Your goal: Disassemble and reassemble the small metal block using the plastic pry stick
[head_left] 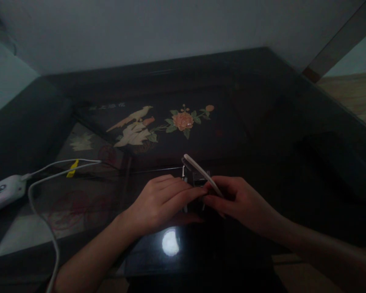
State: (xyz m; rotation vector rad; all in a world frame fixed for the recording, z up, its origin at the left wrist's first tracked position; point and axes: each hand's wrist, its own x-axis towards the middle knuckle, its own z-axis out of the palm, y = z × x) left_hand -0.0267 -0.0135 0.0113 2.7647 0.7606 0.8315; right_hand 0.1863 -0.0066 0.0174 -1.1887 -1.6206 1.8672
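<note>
My right hand (239,199) pinches a thin, flat thing with a pale rounded edge (201,171) and a dark side, tilted up and to the left. What kind of thing it is does not show. My left hand (158,203) is closed, its fingers curled over a small item with whitish edges (185,182), mostly hidden behind them. The fingertips of both hands meet just above the glossy dark table (158,260). Between them, a small clear or shiny piece (199,178) shows in part, too dim to name.
At the left lies a white power-strip-like device (6,191) with a white cable (45,221) running past my left forearm; a yellow tag (72,168) is on the cable. A bird and flower inlay (183,121) decorates the table. A dark object (338,162) lies at the right.
</note>
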